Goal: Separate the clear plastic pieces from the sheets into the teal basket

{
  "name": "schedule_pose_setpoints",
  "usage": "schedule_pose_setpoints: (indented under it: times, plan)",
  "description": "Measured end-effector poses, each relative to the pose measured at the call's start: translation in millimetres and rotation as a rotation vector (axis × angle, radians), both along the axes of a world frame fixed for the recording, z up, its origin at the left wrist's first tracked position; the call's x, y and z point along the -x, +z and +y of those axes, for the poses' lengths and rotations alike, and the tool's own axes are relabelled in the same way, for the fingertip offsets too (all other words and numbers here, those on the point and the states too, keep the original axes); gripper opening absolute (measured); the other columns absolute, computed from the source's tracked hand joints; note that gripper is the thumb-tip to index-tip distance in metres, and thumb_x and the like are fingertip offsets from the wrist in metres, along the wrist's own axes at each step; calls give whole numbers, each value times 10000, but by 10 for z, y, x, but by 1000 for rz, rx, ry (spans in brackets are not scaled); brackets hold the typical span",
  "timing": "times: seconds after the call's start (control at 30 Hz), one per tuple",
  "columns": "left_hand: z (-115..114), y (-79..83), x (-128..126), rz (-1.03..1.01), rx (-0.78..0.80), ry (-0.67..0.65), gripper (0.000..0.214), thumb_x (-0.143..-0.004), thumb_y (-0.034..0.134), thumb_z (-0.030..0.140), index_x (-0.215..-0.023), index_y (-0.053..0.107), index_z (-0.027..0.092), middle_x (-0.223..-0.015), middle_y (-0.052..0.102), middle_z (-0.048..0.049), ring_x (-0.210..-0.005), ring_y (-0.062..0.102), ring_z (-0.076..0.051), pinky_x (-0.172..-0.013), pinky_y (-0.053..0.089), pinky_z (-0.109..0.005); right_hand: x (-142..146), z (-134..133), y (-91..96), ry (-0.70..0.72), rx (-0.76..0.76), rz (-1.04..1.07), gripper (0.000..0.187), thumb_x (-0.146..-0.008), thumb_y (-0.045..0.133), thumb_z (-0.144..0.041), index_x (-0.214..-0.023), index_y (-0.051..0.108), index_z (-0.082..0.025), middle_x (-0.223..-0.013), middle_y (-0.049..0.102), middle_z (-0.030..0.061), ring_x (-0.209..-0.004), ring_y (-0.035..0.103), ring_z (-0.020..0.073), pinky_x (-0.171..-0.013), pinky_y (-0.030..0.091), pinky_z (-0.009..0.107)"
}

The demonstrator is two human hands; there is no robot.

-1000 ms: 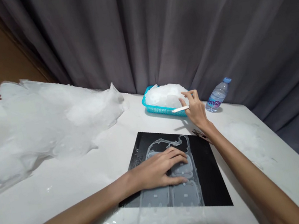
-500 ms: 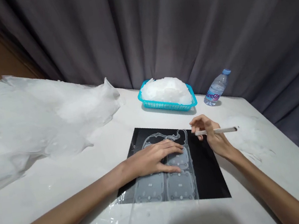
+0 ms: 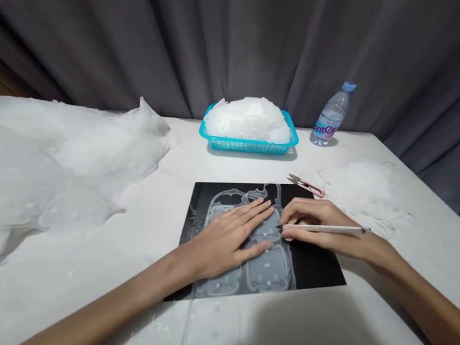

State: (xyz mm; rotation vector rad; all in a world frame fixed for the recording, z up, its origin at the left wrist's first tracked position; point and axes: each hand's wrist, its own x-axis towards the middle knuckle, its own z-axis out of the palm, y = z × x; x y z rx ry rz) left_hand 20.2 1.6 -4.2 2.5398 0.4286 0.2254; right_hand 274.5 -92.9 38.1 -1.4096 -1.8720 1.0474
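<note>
My left hand (image 3: 235, 238) lies flat with fingers stretched over a translucent moulded plastic sheet (image 3: 266, 271). The sheet has rounded pad shapes and ragged edges, and it rests on a black mat (image 3: 316, 266). Part of it runs past the mat's near edge onto the table. My right hand (image 3: 324, 222) is closed around a slim white pen-like tool (image 3: 333, 228) with a dark pointed tip. That tip is at the sheet's right side, beside the upper right pad; whether it touches cannot be made out. Pink thread snips (image 3: 306, 185) lie just beyond my right hand.
A large heap of translucent white sheets (image 3: 39, 166) covers the left of the white table (image 3: 80, 301). At the back stand a turquoise basket (image 3: 247, 145) piled with white pieces and a water bottle (image 3: 331, 117). Thin clear scraps (image 3: 367, 192) lie on the right. A grey curtain hangs behind.
My right hand has moved left and down, bringing the tool's tip to the sheet and uncovering the snips. My left hand remains on the sheet. The view has shifted slightly.
</note>
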Motion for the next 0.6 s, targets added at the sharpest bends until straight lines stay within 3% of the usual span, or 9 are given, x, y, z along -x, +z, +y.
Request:
schedule_pose_setpoints:
  times: [0.23, 0.37, 0.47, 0.6]
  plan:
    - [90, 10, -67, 15, -17, -9, 916, -946, 551, 748, -1664, 284, 245, -1729, 271, -99, -1602, 252, -322, -1288, 257, -486, 102, -37, -38, 33, -33, -9, 65, -1012, 649, -303, -1017, 687, -250, -1050, 683, 31, -942, 660, 176, -790, 531, 292]
    - [117, -24, -87, 1, -37, 7, 914, -950, 555, 739, -1659, 295, 224, -1732, 262, -118, -1602, 251, -329, -1286, 262, -499, 149, -29, -121, 27, -65, 29, 94, -1025, 632, -324, -1024, 679, -243, -1051, 671, 40, -949, 665, 184, -828, 545, 313]
    - [138, -28, -63, -77, -28, 22, 814, -953, 619, 674, -1607, 403, 242, -1714, 317, -128, -1545, 378, -345, -1234, 368, -496, 171, -29, -149, 41, -116, 25, 114, -1034, 615, -323, -994, 683, -241, -1046, 685, 49, -982, 669, 204, -881, 543, 342]
    - [126, -31, -25, -154, -10, 44, 571, -951, 683, 577, -1387, 636, 211, -1548, 561, -142, -1402, 565, -336, -1165, 463, -475, 200, -37, -151, 60, -140, 6, 110, -1038, 611, -317, -988, 682, -250, -1045, 702, 42, -1018, 677, 216, -941, 529, 360]
